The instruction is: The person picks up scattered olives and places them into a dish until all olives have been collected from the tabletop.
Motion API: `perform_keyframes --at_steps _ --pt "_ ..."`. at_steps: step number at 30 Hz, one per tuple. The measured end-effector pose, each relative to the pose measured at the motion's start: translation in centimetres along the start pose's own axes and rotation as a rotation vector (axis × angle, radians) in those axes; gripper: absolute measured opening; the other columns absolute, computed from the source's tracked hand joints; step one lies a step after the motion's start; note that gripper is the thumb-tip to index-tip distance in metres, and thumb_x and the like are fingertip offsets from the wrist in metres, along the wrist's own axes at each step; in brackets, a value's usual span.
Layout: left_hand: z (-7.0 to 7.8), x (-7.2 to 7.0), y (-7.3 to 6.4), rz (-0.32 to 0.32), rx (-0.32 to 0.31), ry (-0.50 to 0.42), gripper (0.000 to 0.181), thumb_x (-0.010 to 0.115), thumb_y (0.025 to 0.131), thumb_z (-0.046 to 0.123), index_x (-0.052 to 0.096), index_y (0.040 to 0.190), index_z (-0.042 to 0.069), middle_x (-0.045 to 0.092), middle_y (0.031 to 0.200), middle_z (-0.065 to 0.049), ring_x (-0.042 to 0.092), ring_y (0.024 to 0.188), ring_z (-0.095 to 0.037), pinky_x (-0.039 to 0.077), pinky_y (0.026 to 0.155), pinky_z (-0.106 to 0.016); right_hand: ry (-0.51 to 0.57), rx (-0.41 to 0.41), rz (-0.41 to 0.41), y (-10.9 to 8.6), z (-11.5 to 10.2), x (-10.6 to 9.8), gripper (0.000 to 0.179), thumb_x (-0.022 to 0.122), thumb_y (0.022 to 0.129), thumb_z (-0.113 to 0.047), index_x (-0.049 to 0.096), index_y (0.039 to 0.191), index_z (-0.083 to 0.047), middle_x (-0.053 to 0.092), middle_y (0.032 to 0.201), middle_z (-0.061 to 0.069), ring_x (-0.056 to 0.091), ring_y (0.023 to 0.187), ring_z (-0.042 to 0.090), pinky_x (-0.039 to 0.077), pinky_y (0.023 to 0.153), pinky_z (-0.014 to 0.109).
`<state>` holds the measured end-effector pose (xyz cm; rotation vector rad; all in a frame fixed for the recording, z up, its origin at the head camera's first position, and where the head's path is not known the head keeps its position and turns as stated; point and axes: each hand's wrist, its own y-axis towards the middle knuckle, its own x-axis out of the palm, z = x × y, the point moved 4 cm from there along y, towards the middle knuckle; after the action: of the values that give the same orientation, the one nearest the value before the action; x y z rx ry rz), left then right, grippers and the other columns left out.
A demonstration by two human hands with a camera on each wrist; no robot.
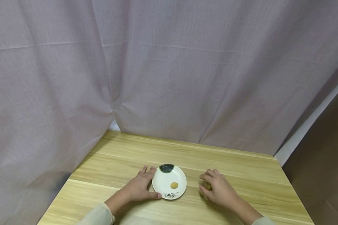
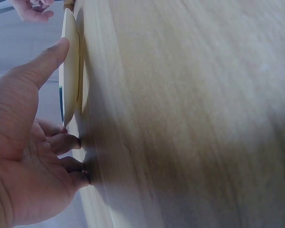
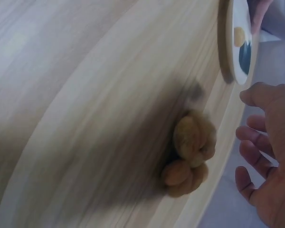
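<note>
A white round plate [image 1: 161, 181] with a dark green patch and a small floral print lies on the table. One yellow-brown oval piece [image 1: 174, 185] sits on it. Thumb and index finger of my left hand [image 1: 139, 187] hold the plate's rim from the left; its other fingertips rest on the wood. To the right of the plate, my right hand [image 1: 221, 190] hovers beside a small heap of rounded brown pieces [image 3: 190, 152], fingers loosely bent. A gap shows between hand and heap in the right wrist view. What kind of food or nut the pieces are cannot be told.
The light wood-grain table [image 1: 124, 159] runs back to a greyish-mauve curtain [image 1: 169, 93], which also hangs along its left side. Beyond the table's right edge is a darker brown cloth [image 1: 321, 168].
</note>
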<state>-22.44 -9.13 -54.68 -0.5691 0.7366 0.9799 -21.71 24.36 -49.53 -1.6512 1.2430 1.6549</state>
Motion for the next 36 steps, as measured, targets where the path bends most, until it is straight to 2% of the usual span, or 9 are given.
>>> perform_keyframes --at_steps 8,13,19,26,31,36 --pt "-0.1 0.1 0.0 0.002 0.005 -0.002 0.123 0.087 0.086 0.067 0.029 0.174 0.002 0.028 0.182 -0.021 0.016 0.171 -0.051 0.024 0.134 -0.074 0.015 0.019 -0.032 -1.0 1.4 0.0 0.028 0.094 0.089 -0.025 0.082 0.112 -0.015 0.073 0.105 -0.008 0.053 0.089 0.004 0.045 0.072 0.026" --pt "-0.2 0.2 0.0 -0.001 0.007 -0.008 0.124 0.086 0.087 0.069 0.029 0.174 0.002 0.027 0.182 -0.021 0.015 0.171 -0.050 0.024 0.135 -0.073 0.006 0.014 -0.035 -1.4 1.8 0.2 0.025 0.095 0.087 -0.024 0.082 0.108 -0.017 0.074 0.105 -0.009 0.056 0.091 0.005 0.050 0.075 0.029" --pt "-0.3 0.3 0.1 0.000 0.012 -0.001 0.124 0.085 0.087 0.070 0.028 0.174 0.002 0.027 0.182 -0.021 0.015 0.171 -0.052 0.024 0.134 -0.073 0.002 0.024 -0.065 -1.7 2.1 0.6 0.023 0.093 0.089 -0.021 0.084 0.109 -0.015 0.072 0.106 -0.009 0.060 0.094 0.008 0.052 0.075 0.032" --pt "-0.4 0.3 0.2 -0.002 0.004 0.004 0.124 0.084 0.087 0.070 0.028 0.175 0.004 0.027 0.183 -0.020 0.016 0.171 -0.052 0.026 0.133 -0.074 -0.005 0.017 -0.067 -1.9 2.2 0.9 0.018 0.090 0.090 -0.013 0.084 0.107 -0.016 0.068 0.104 -0.011 0.059 0.094 0.008 0.048 0.072 0.030" --pt "-0.3 0.2 0.1 -0.003 0.002 -0.001 0.124 0.085 0.087 0.069 0.028 0.174 0.003 0.026 0.183 -0.020 0.015 0.171 -0.052 0.025 0.134 -0.074 -0.019 0.030 -0.078 -1.8 2.0 1.0 0.016 0.089 0.092 -0.013 0.084 0.106 -0.016 0.067 0.103 -0.012 0.059 0.093 0.009 0.048 0.072 0.030" --pt "-0.3 0.1 0.2 0.001 0.003 -0.014 0.123 0.086 0.087 0.068 0.028 0.174 0.003 0.026 0.182 -0.021 0.015 0.170 -0.052 0.024 0.134 -0.074 -0.019 0.052 -0.083 -1.5 1.9 0.9 0.011 0.088 0.094 -0.015 0.085 0.104 -0.017 0.065 0.099 -0.013 0.055 0.089 0.006 0.042 0.069 0.026"
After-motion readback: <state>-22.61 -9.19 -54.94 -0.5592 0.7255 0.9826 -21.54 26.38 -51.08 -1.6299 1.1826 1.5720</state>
